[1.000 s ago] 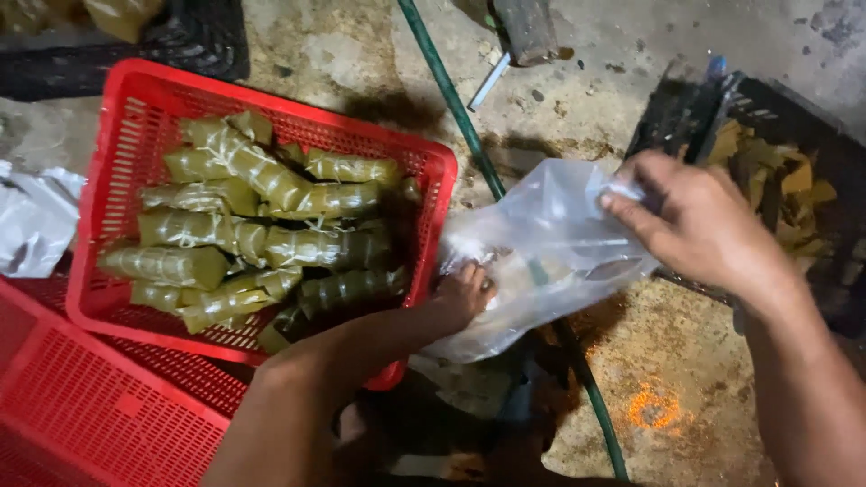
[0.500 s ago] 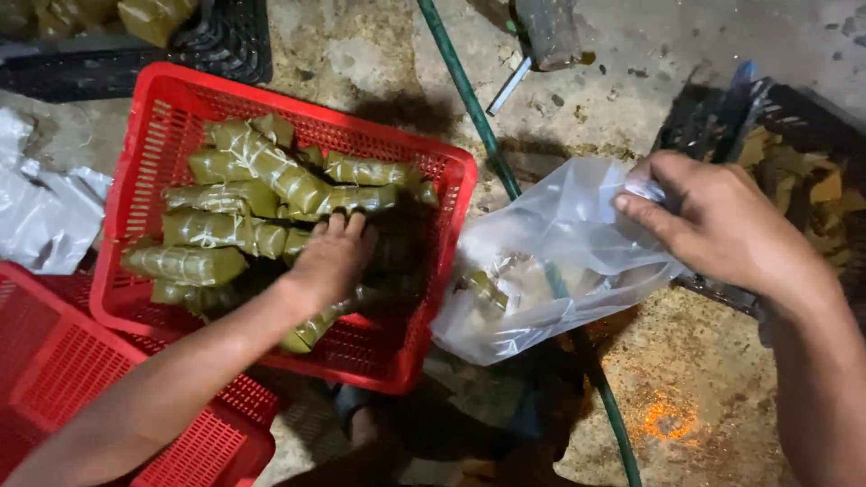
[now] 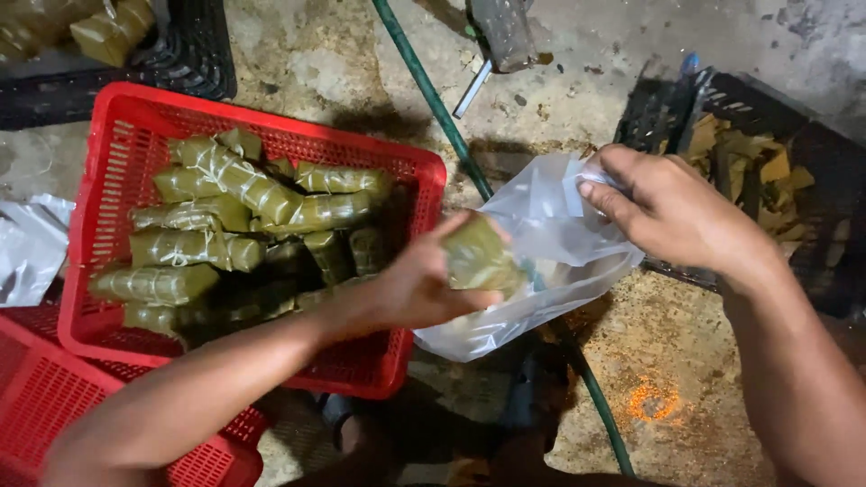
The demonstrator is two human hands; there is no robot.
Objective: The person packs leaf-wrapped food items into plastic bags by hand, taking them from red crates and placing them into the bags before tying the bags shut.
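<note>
My left hand (image 3: 424,284) grips a green leaf-wrapped roll (image 3: 480,255) and holds it at the mouth of a clear plastic bag (image 3: 546,257). My right hand (image 3: 672,212) pinches the bag's upper edge and holds it open. The bag hangs just right of a red plastic basket (image 3: 117,117), which holds several more leaf-wrapped rolls (image 3: 244,180) tied with string. What lies deeper in the bag is hard to make out.
A green hose (image 3: 433,95) runs across the concrete floor behind the bag. A black crate of leaf scraps (image 3: 767,171) stands at right, another black crate (image 3: 180,54) at top left. A second red basket (image 3: 45,406) sits at bottom left, with crumpled plastic (image 3: 27,243) beside it.
My left hand went from the bag into the red basket, took a wrapped roll, and has carried it back to the bag's mouth. My right hand kept hold of the bag.
</note>
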